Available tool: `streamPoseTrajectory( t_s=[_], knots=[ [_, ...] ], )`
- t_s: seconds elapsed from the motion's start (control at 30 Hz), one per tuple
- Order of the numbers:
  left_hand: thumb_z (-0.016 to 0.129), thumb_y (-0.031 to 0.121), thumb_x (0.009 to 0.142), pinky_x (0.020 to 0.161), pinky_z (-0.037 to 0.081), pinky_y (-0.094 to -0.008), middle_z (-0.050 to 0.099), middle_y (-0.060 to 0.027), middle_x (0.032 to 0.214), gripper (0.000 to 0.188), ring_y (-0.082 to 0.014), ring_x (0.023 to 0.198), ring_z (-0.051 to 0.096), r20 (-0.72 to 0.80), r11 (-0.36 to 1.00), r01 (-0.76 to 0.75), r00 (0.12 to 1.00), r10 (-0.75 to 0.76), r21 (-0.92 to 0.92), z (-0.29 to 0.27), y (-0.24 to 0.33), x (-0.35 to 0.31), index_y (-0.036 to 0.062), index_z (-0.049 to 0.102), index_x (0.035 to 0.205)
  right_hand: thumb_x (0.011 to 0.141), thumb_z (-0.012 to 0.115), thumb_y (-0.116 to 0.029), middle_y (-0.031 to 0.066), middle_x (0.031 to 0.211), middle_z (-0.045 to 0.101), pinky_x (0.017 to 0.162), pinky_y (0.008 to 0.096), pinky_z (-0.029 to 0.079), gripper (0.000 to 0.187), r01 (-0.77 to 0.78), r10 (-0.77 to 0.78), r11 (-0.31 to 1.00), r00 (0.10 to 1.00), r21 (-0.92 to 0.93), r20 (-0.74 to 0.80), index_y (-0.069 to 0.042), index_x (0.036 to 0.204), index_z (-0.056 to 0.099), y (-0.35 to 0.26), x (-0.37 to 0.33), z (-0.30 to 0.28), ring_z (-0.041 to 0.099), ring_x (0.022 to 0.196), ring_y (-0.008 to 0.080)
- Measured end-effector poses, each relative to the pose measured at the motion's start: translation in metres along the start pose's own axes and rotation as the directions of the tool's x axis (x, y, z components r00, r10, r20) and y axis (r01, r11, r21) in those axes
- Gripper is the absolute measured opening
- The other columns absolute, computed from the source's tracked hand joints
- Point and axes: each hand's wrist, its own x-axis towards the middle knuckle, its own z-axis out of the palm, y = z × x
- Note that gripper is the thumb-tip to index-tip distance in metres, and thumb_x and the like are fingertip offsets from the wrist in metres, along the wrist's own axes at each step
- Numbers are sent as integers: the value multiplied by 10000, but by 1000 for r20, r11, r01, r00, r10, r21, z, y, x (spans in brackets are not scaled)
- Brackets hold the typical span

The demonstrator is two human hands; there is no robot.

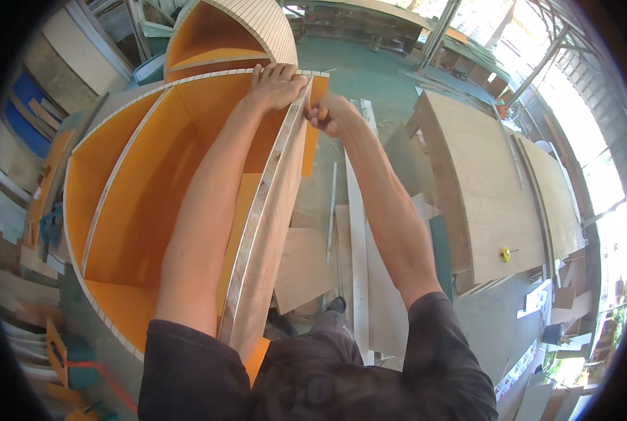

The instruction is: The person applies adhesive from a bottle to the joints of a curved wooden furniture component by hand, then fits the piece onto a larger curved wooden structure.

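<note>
Fingers slightly spread, our left hand [277, 88] rests on the far end of the cabinet [134, 203], at left; our right hand [331, 114] curls beside the board [275, 203] along its right side, pinching what, we cannot tell. We'd best brace that far corner firmly and work gently.

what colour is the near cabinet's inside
The cabinet inside is orange, seen in the head view.
</note>
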Motion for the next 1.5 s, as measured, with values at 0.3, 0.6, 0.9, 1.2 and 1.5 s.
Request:
streamPoseTrajectory(
  t_s=[0.3,0.6,0.9,1.2,1.5],
  knots=[
    [317,463,1054,1266,61,-600,271,-80,1682,564,-338,1564,176,36,980,133,991,-129,-147,3,-9,12,195,410,1541,1001,603,-145,78,779,607,430,281,448,185,411,-361,900,890,-146,279,31,945,611,-165,-124,50,520,487,158],
    [320,457,1068,1265,67,-589,334,-81,1629,490,-318,1546,201,-32,999,34,999,-35,-11,4,2,18,228,447,1483,1018,603,-220,52,809,615,457,297,463,221,309,-340,807,940,-503,31,-1,993,628,92,-31,-67,616,579,142],
    [449,373,1046,1222,79,-680,386,-78,1558,251,-376,1513,240,-113,995,-19,993,31,103,15,-25,-7,282,572,1244,1051,587,-150,72,990,636,509,231,447,334,689,-698,715,715,-117,-50,-40,1365,557,106,-57,10,570,598,69],
    [440,353,1054,1223,74,-666,362,-79,1572,246,-365,1525,201,-111,998,-41,993,47,56,17,-21,-2,265,575,1239,1065,553,-122,72,989,638,788,291,474,326,838,-914,380,406,-392,-20,-79,1368,665,82,-14,9,572,841,138],
    [447,336,1048,1204,94,-681,373,-98,1546,250,-367,1506,231,-125,995,-76,989,83,63,19,-23,-3,227,576,1233,1024,587,-60,117,877,641,721,328,481,317,857,-948,306,313,-414,-53,-79,1321,693,79,2,15,581,758,214]
  ],
)
